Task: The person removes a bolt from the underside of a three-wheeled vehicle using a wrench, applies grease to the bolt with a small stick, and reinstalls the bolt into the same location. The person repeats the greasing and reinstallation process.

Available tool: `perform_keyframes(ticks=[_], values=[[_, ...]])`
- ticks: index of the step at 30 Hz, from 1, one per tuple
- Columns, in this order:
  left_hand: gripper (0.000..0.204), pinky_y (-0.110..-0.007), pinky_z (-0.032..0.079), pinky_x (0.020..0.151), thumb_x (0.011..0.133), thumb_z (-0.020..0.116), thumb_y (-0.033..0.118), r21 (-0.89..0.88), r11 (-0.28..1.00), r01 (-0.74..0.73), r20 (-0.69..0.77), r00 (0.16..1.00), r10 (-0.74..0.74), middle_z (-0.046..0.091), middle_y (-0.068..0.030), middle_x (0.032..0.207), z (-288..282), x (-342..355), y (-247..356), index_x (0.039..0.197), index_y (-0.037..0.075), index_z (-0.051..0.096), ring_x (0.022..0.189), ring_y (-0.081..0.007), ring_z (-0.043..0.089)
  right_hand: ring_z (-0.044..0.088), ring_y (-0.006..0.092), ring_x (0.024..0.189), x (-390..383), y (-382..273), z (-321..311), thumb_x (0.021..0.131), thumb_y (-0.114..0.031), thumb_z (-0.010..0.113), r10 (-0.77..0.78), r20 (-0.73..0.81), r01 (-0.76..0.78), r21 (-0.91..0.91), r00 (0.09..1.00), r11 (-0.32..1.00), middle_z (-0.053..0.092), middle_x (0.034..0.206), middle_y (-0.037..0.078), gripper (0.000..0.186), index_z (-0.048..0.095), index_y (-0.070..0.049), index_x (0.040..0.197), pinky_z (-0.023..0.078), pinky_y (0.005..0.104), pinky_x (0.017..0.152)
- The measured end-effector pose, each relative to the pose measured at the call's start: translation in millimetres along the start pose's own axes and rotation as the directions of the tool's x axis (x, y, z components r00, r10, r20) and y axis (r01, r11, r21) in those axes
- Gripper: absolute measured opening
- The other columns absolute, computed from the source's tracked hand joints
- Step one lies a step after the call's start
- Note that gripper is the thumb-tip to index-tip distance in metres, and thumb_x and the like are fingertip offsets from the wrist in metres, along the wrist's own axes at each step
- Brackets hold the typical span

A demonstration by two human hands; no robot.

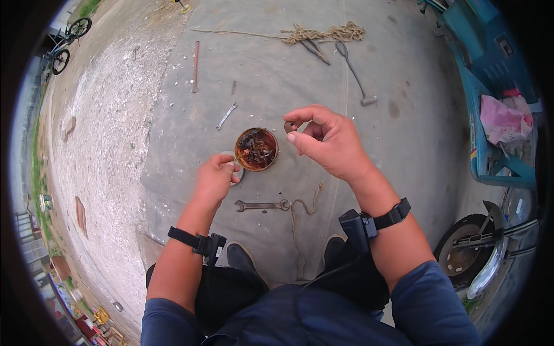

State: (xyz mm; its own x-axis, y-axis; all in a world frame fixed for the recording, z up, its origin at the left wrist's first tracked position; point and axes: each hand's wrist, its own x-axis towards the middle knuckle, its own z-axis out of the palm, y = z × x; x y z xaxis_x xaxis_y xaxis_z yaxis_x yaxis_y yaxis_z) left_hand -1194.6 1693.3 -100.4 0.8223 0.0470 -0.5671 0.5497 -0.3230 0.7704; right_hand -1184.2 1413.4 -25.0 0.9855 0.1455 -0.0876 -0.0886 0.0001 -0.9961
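My left hand is closed around a thin stick, whose tip reaches into a round tin of dark reddish-brown grease. Partly hidden beneath that hand is a grey round piece, perhaps a lid. To the right of the tin, my right hand pinches a small rusty ring-like piece, maybe a nut, between thumb and forefinger. It is held apart from the tin and the stick.
A large open-ended wrench and a frayed rope lie near my boots. Beyond are a small wrench, a rusty bar, a hammer and heaped rope. A blue vehicle stands at right.
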Motion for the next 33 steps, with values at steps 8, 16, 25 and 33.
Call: perform_keyframes(ticks=[8, 16, 25, 33], values=[[0.020, -0.027, 0.052, 0.063, 0.100, 0.054, 0.007, -0.037, 0.998, 0.044, -0.067, 0.997, -0.046, 0.071, -0.0124, 0.096, 34, 7, -44, 0.117, -0.004, 0.059, 0.066, -0.0130, 0.063, 0.063, 0.0040, 0.074, 0, 1, -2, 0.090, -0.002, 0.072, 0.034, -0.011, -0.034, 0.034, 0.999, 0.999, 0.065, 0.103, 0.001, 0.027, 0.069, -0.003, 0.117, 0.054, 0.0217, 0.066], [0.019, -0.027, 0.051, 0.060, 0.100, 0.060, 0.008, -0.150, 0.987, 0.058, -0.080, 0.994, -0.071, 0.070, -0.0125, 0.092, 55, 8, -60, 0.116, -0.002, 0.054, 0.062, -0.0135, 0.062, 0.064, 0.0045, 0.075, 2, 1, 1, 0.090, -0.001, 0.072, 0.053, -0.002, -0.052, 0.077, 0.999, 0.996, 0.066, 0.103, 0.001, 0.027, 0.069, -0.003, 0.117, 0.054, 0.0217, 0.065], [0.043, -0.027, 0.045, 0.050, 0.095, 0.072, 0.022, -0.195, 0.963, 0.186, -0.091, 0.974, -0.206, 0.069, -0.0119, 0.089, 47, -9, -59, 0.122, -0.001, 0.049, 0.057, -0.0142, 0.061, 0.063, 0.0074, 0.072, -4, -21, 11, 0.091, -0.008, 0.073, 0.174, -0.060, -0.144, 0.342, 0.983, 0.929, 0.067, 0.101, 0.000, 0.028, 0.070, -0.006, 0.118, 0.047, 0.0222, 0.060], [0.050, -0.026, 0.046, 0.053, 0.096, 0.071, 0.022, -0.164, 0.924, 0.345, -0.066, 0.931, -0.359, 0.068, -0.0120, 0.089, -1, -65, -11, 0.129, -0.004, 0.045, 0.059, -0.0141, 0.063, 0.062, 0.0124, 0.071, -49, -45, 29, 0.095, -0.017, 0.070, 0.223, 0.126, -0.207, 0.897, 0.967, 0.390, 0.064, 0.111, 0.005, 0.032, 0.062, -0.011, 0.126, 0.043, 0.0244, 0.059]])
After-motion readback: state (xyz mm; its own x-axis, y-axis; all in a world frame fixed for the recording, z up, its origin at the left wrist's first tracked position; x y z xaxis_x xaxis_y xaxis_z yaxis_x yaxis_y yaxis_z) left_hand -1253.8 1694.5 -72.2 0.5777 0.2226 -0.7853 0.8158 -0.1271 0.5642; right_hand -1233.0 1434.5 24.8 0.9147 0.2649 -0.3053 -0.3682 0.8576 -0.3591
